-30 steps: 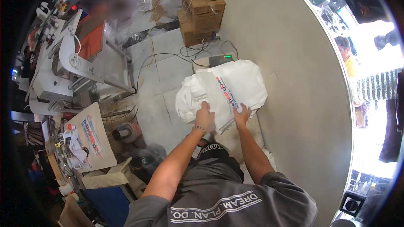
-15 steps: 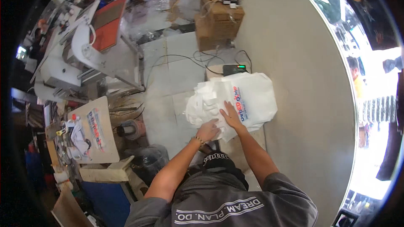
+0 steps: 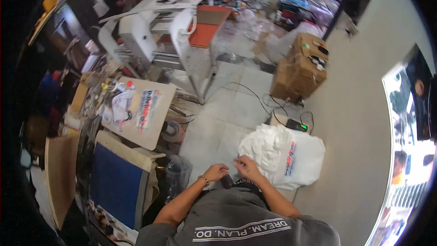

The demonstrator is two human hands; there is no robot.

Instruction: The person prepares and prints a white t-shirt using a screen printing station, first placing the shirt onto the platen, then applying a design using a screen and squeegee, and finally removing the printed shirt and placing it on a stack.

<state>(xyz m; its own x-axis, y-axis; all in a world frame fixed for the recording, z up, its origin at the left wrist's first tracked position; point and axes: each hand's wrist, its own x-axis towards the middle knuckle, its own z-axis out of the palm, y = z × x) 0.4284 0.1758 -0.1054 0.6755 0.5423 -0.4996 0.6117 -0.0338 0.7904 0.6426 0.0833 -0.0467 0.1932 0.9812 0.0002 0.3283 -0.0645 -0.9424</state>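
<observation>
A stack of white printed bags or cloth pieces [image 3: 306, 157] lies to the right of my hands, with ruffled white folds along its left side and coloured lettering on top. My left hand [image 3: 215, 173], with a beaded bracelet on its wrist, is held close in front of my body. Its fingers are curled together. My right hand [image 3: 247, 166] is beside it, between it and the stack, fingertips drawn in as in a pinch. Neither hand clearly touches the stack. Anything small between the fingers is too small to make out.
A small black device with a green light [image 3: 297, 125] sits behind the stack, its cables [image 3: 268, 105] trailing over the floor. Cardboard boxes [image 3: 300, 66] stand by the right wall. To the left are a printed board [image 3: 159, 114], a blue panel [image 3: 116, 184] and a white machine [image 3: 180, 36].
Both hands have left the white stack and drawn back toward my body, their fingers closing. The view has swung left, so the stack appears farther right.
</observation>
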